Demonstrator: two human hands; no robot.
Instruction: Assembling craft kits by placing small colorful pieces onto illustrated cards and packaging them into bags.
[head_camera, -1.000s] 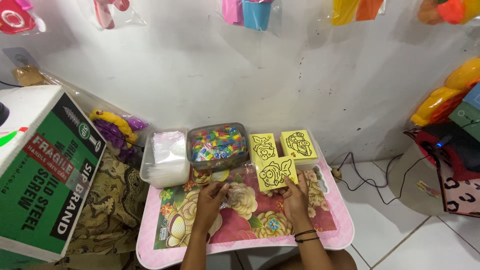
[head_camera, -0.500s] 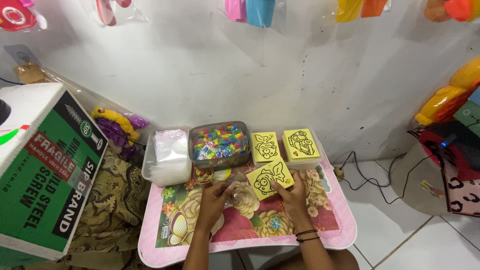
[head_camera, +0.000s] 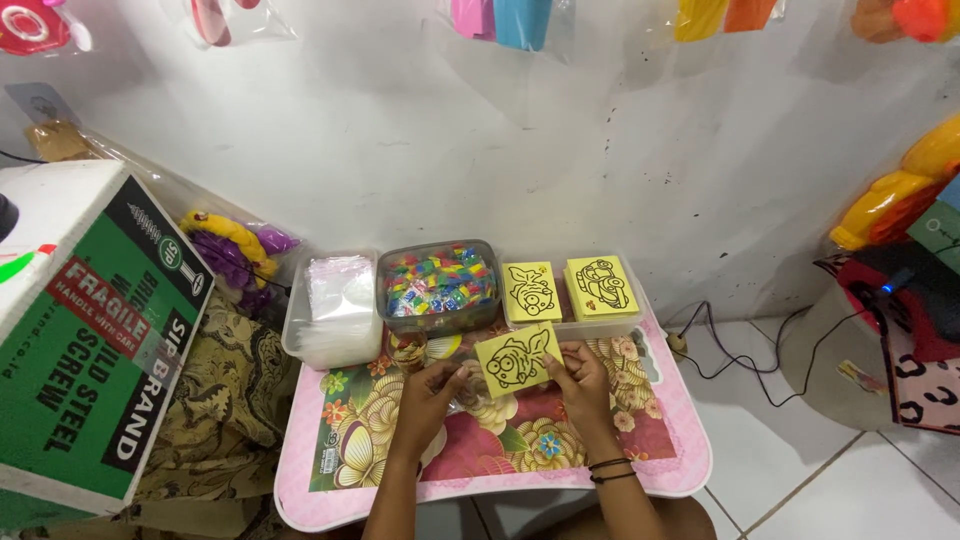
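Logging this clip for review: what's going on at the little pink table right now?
A person sits at a pink floral table. Both hands hold one yellow card with a black line drawing above the table: left hand, right hand. Behind stand two stacks of similar yellow cards, a tub of colourful small pieces and a container of clear bags.

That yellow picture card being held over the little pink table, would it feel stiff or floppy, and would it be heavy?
The yellow card looks thin yet stays flat between the left hand and right hand, so it is probably fairly stiff, like cardboard. It is likely very light; fingertips alone hold it. Being flat, it should slide rather than roll on the pink table.
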